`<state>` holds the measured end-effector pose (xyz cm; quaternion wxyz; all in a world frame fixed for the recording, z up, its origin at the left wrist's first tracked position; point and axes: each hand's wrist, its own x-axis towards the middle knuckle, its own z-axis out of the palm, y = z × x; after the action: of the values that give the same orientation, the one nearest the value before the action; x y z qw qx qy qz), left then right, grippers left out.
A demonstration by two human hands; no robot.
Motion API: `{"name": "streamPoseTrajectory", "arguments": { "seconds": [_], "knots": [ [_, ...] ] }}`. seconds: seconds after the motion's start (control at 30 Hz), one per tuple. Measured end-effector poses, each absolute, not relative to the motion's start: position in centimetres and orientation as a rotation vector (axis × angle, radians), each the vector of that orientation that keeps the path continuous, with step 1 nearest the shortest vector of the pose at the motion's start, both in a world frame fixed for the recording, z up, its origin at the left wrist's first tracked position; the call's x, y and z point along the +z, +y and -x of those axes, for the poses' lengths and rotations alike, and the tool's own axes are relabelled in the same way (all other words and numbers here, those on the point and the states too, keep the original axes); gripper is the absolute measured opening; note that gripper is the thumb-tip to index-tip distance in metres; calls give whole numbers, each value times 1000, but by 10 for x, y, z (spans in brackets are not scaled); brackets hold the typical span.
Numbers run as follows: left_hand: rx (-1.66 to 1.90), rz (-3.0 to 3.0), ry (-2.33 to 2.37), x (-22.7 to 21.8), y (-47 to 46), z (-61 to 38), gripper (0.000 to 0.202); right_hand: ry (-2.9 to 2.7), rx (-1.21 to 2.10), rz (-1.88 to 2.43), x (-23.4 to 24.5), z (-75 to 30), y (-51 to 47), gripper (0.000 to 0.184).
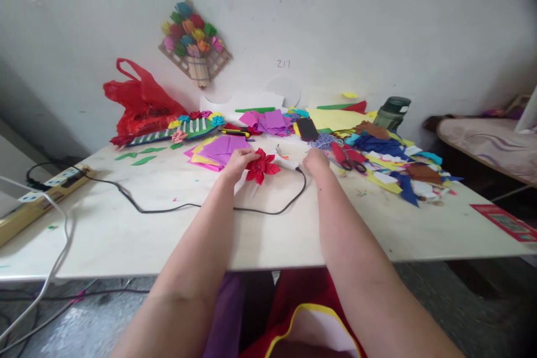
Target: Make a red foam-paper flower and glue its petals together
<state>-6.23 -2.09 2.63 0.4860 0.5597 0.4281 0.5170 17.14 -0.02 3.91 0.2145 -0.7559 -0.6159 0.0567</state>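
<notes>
My left hand (238, 161) is closed on a red folded paper flower (260, 168) that lies just above the white table (126, 235). A white glue gun (286, 163) with a black cord (168, 210) rests right behind the flower. My right hand (315, 159) is curled beside the glue gun's cord end, its fingers hidden from me. Red-handled scissors (350, 159) lie just right of that hand.
Purple and pink paper sheets (222, 151), a black phone (307, 129), a heap of coloured paper scraps (394, 162) and a green bottle (392, 113) crowd the table's back. A red plastic bag (140, 103) sits at the back left, a power strip (50, 182) at the left edge.
</notes>
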Motion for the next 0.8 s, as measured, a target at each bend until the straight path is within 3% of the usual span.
{"name": "streamPoseTrajectory", "arguments": {
  "seconds": [0.2, 0.43, 0.8],
  "knots": [
    [1250, -1347, 1046, 28, -22, 63, 20, -1685, 224, 1911, 53, -165, 2, 31],
    [1234, -1348, 1049, 28, -23, 62, 20, -1747, 711, 1264, 62, -146, -12, 28],
    [1182, -1347, 1058, 27, -25, 61, 20, -1884, 993, 1125, 68, -133, -28, 30]
  ]
}}
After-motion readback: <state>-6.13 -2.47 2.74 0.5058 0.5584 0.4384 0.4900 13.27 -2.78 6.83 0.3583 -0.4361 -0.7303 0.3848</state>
